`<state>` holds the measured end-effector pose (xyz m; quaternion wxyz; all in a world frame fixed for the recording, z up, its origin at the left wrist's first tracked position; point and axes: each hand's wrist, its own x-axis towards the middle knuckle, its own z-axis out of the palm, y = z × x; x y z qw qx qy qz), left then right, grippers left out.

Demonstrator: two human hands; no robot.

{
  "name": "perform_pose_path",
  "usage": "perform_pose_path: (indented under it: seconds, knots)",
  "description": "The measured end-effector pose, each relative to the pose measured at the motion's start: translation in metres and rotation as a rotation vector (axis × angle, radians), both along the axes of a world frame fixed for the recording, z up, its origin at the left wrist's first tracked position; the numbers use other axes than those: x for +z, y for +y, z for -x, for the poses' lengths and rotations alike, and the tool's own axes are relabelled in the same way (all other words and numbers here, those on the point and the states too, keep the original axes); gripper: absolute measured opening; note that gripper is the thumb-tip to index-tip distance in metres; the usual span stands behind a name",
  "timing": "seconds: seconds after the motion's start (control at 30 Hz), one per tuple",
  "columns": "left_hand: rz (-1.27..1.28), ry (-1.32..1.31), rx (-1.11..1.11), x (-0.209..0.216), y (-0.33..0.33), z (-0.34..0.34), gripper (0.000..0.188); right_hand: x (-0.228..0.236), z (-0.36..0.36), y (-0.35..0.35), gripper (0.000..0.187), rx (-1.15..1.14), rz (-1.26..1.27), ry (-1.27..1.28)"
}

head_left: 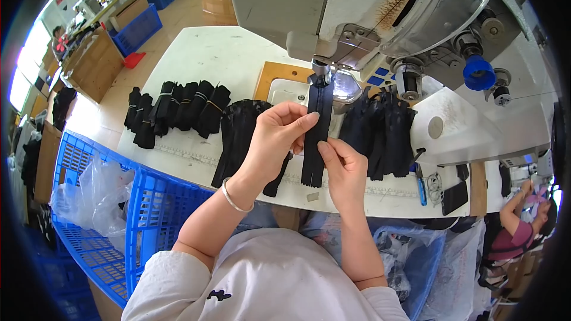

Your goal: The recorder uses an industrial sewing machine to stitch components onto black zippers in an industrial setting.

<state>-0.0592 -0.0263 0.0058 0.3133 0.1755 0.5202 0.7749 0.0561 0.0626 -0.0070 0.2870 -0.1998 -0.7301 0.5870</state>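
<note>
A black zipper (320, 110) lies lengthwise under the head of a sewing machine (321, 66), its far end at the needle area. My left hand (278, 134) pinches its left edge between thumb and fingers. Lower down, my right hand (345, 169) grips the right edge the same way. Left of my left hand is a pile of loose black zippers (237, 137), partly covered by that hand. More black zippers (386, 134) lie spread on the right of the machine head. Several banded zipper bundles (178, 107) sit farther left on the white table (196, 53).
A blue plastic crate (148, 214) with a clear bag (95, 196) stands left of me. Blue-handled snips (422, 187), a coiled wire (435, 189) and a black phone-like slab (454, 197) lie at the table's right. Another person (517, 226) works at far right.
</note>
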Motion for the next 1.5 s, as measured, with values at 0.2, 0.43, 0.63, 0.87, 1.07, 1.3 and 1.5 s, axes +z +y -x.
perform_pose_path:
  seconds: [0.2, 0.43, 0.63, 0.87, 1.07, 1.3, 1.5]
  knots:
    - [-0.047, -0.081, 0.004, 0.001, 0.002, -0.003, 0.012, 0.003, -0.001, -0.001, 0.018, -0.008, -0.010, 0.028]
    - [-0.038, -0.074, 0.022, 0.006, 0.005, 0.002, 0.015, 0.004, 0.008, -0.003, 0.017, -0.015, 0.034, 0.082]
    - [-0.015, -0.032, 0.050, 0.009, 0.018, 0.018, 0.016, 0.009, 0.026, 0.005, 0.018, -0.068, -0.022, 0.116]
    - [0.001, 0.005, 0.103, 0.026, 0.037, 0.037, 0.009, 0.022, 0.042, 0.017, 0.019, -0.101, -0.070, 0.160]
    - [-0.056, 0.015, 0.136, 0.019, 0.055, 0.061, 0.006, -0.001, 0.018, 0.010, 0.013, -0.067, -0.046, 0.060]
    - [-0.088, 0.023, 0.124, 0.023, 0.054, 0.066, 0.005, -0.038, -0.020, 0.076, 0.010, -0.330, -0.339, -0.022]
    - [-0.116, 0.152, 0.181, 0.040, 0.015, 0.070, 0.016, -0.042, -0.018, 0.116, 0.030, -0.626, -0.959, -0.368]
